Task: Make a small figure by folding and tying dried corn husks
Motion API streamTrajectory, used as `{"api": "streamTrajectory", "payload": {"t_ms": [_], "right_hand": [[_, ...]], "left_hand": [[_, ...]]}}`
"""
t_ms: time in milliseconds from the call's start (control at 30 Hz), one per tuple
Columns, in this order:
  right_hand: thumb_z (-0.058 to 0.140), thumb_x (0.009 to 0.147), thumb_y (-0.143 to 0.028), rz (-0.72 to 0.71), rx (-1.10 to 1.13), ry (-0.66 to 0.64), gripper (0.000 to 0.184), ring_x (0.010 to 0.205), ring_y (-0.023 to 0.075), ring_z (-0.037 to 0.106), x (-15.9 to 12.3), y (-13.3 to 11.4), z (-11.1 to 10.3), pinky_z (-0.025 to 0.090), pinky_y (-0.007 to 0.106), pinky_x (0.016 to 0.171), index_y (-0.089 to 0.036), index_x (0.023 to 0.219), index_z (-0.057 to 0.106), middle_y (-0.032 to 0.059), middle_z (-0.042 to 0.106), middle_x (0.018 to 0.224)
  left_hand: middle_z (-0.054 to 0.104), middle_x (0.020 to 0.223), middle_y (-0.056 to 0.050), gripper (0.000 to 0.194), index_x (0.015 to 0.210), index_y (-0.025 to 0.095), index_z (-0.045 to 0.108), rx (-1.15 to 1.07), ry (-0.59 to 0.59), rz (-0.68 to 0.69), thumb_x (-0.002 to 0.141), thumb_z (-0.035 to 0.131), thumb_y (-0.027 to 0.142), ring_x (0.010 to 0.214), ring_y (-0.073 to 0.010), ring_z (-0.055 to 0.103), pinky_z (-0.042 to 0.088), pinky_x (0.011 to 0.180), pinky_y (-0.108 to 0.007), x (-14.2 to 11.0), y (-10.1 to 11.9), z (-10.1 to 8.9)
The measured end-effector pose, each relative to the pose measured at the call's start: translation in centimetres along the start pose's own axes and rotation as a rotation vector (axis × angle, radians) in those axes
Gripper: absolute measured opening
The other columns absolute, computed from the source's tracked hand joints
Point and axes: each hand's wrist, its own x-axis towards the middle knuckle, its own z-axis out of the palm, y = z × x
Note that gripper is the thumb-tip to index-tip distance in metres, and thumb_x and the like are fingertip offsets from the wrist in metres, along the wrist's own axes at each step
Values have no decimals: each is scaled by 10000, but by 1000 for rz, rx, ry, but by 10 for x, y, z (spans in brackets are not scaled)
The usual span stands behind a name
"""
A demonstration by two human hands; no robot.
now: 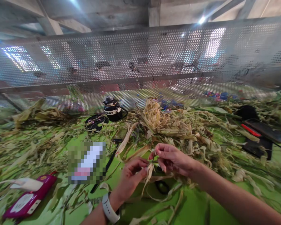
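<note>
My left hand, with a white watch on its wrist, pinches a small piece of dried corn husk between thumb and fingers. Pale ends of the husk hang below the fingertips. Close beside it on the right, my right hand has its thumb and forefinger pinched together at the top of the same piece. The fine detail between the fingertips is too small to make out. Under the hands, a black ring-shaped thing and loose husk strips lie on the green tabletop.
A big heap of dried husks stands ahead, before a perforated metal screen with people behind it. Around lie a black jar-shaped container, a blurred-out rectangle, a magenta device with a white plug, and dark devices at right.
</note>
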Motion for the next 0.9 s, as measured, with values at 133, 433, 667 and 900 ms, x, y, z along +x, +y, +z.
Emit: {"api": "streamTrajectory", "payload": {"t_ms": [133,433,667,900], "right_hand": [[716,735,-365,78,201,17,309,379,8,415,2,15,8,253,118,336,-151,745,494,-56,565,617],[729,738,-283,92,289,21,259,431,21,480,4,16,6,338,112,396,-135,758,518,-39,580,628],[727,740,-280,78,288,21,246,469,40,526,3,17,11,400,133,452,-130,748,532,-22,606,648],[737,729,-231,80,290,35,228,462,29,533,3,21,9,382,110,437,-135,824,553,-34,613,642]], "left_hand": [[647,834,0,149,724,173,631,-306,86,-147,708,729,284,720,-98,572,457,681,-203,0,1,4],[618,837,2,303,949,202,639,-368,87,-223,694,742,328,736,-103,548,437,668,-205,-1,2,6],[624,824,0,133,834,211,685,-189,-44,-47,714,721,256,780,-126,556,435,710,-218,-2,5,4],[573,769,15,100,719,177,637,-168,26,22,746,691,256,736,-101,517,415,692,-200,-1,2,6]]}}
